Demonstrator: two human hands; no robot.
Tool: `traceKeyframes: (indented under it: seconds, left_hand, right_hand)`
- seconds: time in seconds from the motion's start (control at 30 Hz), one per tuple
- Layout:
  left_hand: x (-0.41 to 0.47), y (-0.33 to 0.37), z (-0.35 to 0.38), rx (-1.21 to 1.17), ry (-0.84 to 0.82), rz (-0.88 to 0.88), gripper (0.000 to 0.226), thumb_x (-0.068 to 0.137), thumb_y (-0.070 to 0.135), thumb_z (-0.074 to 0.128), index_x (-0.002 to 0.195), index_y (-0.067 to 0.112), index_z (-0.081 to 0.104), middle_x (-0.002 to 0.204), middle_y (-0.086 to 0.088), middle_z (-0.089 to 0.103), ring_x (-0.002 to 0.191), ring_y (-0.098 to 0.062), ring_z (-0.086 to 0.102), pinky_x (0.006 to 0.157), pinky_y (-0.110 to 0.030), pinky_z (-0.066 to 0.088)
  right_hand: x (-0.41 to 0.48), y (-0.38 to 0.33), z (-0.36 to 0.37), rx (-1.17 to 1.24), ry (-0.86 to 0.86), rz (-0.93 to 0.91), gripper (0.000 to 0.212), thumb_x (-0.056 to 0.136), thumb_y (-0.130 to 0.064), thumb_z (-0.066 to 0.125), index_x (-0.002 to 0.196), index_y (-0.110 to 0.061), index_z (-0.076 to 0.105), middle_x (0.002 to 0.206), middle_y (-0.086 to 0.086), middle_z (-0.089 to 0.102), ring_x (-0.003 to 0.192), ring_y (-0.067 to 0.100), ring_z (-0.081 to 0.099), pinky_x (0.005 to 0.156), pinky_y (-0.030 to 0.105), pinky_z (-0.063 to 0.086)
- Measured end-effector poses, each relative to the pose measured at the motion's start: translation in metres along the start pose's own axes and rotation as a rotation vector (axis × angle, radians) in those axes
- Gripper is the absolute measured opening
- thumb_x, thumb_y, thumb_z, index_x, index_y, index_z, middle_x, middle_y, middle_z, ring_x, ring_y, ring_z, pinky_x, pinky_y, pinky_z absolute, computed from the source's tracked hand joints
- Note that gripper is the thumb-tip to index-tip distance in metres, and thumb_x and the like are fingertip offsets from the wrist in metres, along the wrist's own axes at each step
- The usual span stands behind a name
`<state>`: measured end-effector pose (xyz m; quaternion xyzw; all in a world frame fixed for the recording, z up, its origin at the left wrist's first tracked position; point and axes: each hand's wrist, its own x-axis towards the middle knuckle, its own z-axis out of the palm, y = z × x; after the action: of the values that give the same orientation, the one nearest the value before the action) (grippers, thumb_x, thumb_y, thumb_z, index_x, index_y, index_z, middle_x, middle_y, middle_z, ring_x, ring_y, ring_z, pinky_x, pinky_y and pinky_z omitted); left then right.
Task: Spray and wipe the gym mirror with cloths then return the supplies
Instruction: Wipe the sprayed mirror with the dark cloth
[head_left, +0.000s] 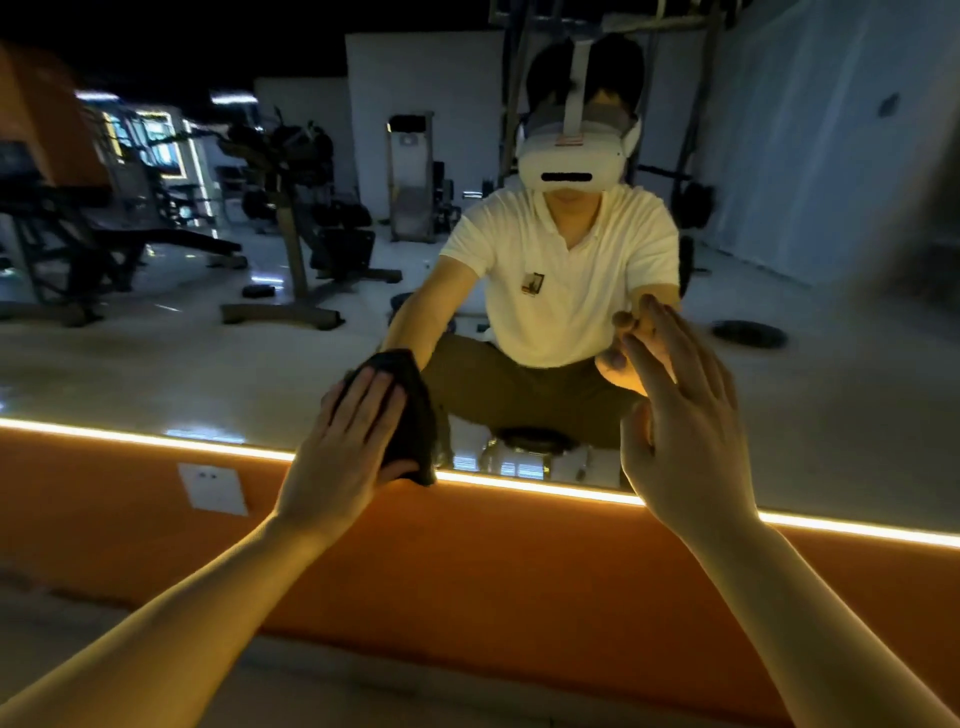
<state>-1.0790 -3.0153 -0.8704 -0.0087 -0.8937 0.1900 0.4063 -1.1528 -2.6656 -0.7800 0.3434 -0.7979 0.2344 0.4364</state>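
so closest to the camera, both bare forearms are reaching forward over an orange wall panel (467, 561), which is carrying a white outlet plate (213, 488) toward its upper left. a glowing warm light strip (156, 439) is running along the top edge of that panel, right where the bottom edge of the big gym wall mirror (156, 364) is sitting.

the left hand (353, 441) is pressing a dark crumpled cloth (413, 410) flat against the glass just above the mirror's bottom edge, fingers lying straight and together over it, thumb resting along the cloth's lower side. the right hand (685, 415) is holding nothing, fingers straight and spread, tips looking like they're touching the glass further right and a bit higher.

in the mirror a squatting person's reflection (566, 270) in a white short-sleeved shirt is facing back, wearing a white headset (571, 161). behind that, black gym machines (291, 171) are standing on a pale shiny floor on the left side.
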Motion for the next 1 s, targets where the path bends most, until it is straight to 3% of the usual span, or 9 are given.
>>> traceKeyframes:
  seconds: [0.1,0.27,0.47,0.57,0.73,0.87,1.0]
  left_hand:
    - [-0.014,-0.019,-0.003,-0.016,-0.019,-0.099,0.085,0.101,0.058,0.038,0.161,0.000,0.022,0.166,-0.027,0.021,0.157,-0.038,0.014,0.123,-0.063,0.027]
    - [0.001,0.029,-0.007,-0.093,0.040,-0.165,0.094,0.094,0.054,0.058,0.160,-0.005,0.024,0.167,-0.030,0.017,0.158,-0.041,0.015,0.127,-0.059,0.020]
    - [0.001,0.007,-0.007,0.001,0.048,-0.045,0.092,0.094,0.053,0.060,0.160,-0.001,0.025,0.166,-0.026,0.024,0.157,-0.038,0.018,0.127,-0.056,0.020]
    - [-0.017,-0.018,0.002,0.002,0.026,-0.121,0.092,0.097,0.057,0.053,0.161,-0.002,0.022,0.166,-0.028,0.023,0.156,-0.040,0.021,0.127,-0.057,0.021]
    - [-0.046,-0.060,0.005,0.025,-0.029,-0.256,0.090,0.101,0.060,0.042,0.159,-0.007,0.024,0.165,-0.032,0.022,0.152,-0.046,0.028,0.124,-0.062,0.026]
    - [-0.056,-0.063,0.004,-0.022,-0.057,-0.403,0.090,0.098,0.054,0.049,0.160,-0.007,0.023,0.166,-0.031,0.021,0.153,-0.046,0.027,0.126,-0.060,0.022]
    - [-0.061,-0.035,0.008,-0.219,-0.067,-0.656,0.096,0.096,0.040,0.064,0.163,-0.004,0.010,0.168,-0.029,0.015,0.156,-0.045,0.019,0.125,-0.060,0.025]
  right_hand:
    - [0.001,-0.015,0.012,0.012,-0.004,-0.022,0.053,0.095,-0.004,0.052,0.148,-0.006,0.052,0.168,0.012,0.027,0.158,0.027,0.019,0.128,0.039,0.016]
    - [0.000,-0.047,0.035,0.040,-0.085,-0.088,0.054,0.094,-0.008,0.053,0.147,-0.006,0.053,0.168,0.012,0.026,0.158,0.028,0.018,0.121,0.058,0.032]
    - [0.000,-0.059,0.059,-0.005,-0.135,-0.091,0.055,0.095,-0.017,0.048,0.149,-0.007,0.050,0.168,0.013,0.027,0.158,0.028,0.017,0.121,0.059,0.030]
    - [0.001,-0.059,0.061,-0.009,-0.106,-0.088,0.056,0.095,-0.021,0.039,0.147,-0.006,0.052,0.166,0.014,0.031,0.158,0.028,0.019,0.120,0.059,0.031]
    - [0.000,-0.055,0.061,-0.012,-0.096,-0.115,0.055,0.095,-0.020,0.039,0.147,-0.005,0.053,0.166,0.014,0.031,0.157,0.028,0.020,0.120,0.059,0.031]
    - [0.000,-0.057,0.061,-0.010,-0.096,-0.112,0.055,0.095,-0.020,0.039,0.145,-0.005,0.055,0.166,0.014,0.032,0.157,0.028,0.021,0.120,0.058,0.033]
    - [0.000,-0.060,0.059,0.013,-0.107,-0.091,0.054,0.096,-0.021,0.038,0.144,-0.006,0.056,0.166,0.014,0.032,0.157,0.029,0.022,0.119,0.059,0.033]
